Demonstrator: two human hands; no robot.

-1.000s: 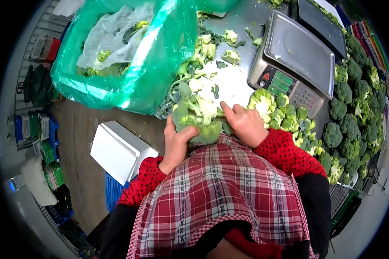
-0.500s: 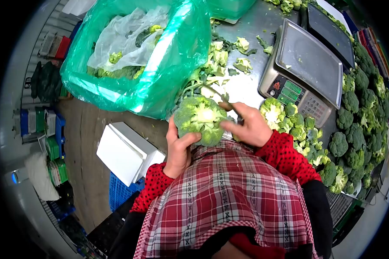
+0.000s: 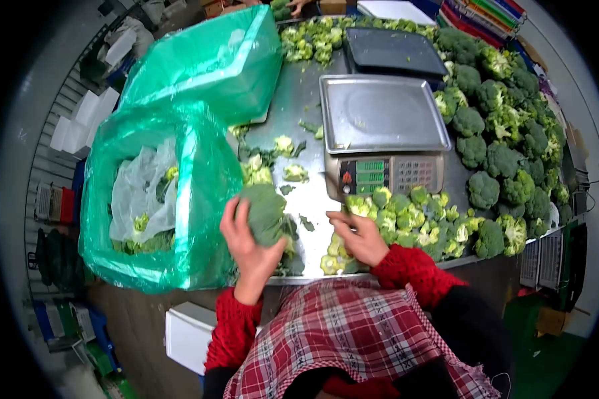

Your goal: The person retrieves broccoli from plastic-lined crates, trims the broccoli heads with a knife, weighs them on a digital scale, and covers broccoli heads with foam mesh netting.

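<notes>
1. The fingers of my left hand grasp a broccoli head, spread around its near side, with my thumb on the right and the round crown facing up.
2. The fingers of my right hand are curled around a knife; its dark, thin blade points away from me, towards the scale, and is a little blurred.
3. The broccoli head is over the near part of the steel table, well apart from the knife and just beside the green-lined box on my left.
4. Inside that box I see crumpled clear plastic over some broccoli. A second green-lined box stands behind it.
5. Leafy trimmings lie on the table between the boxes and the scale.
6. Pale-stemmed broccoli pieces are gathered in front of the scale, near my right hand.
7. Farther right, whole heads form a large broccoli pile.
8. Behind the scale sits a darker scale.
9. At the far end, another person's hand shows beside some broccoli.
</notes>
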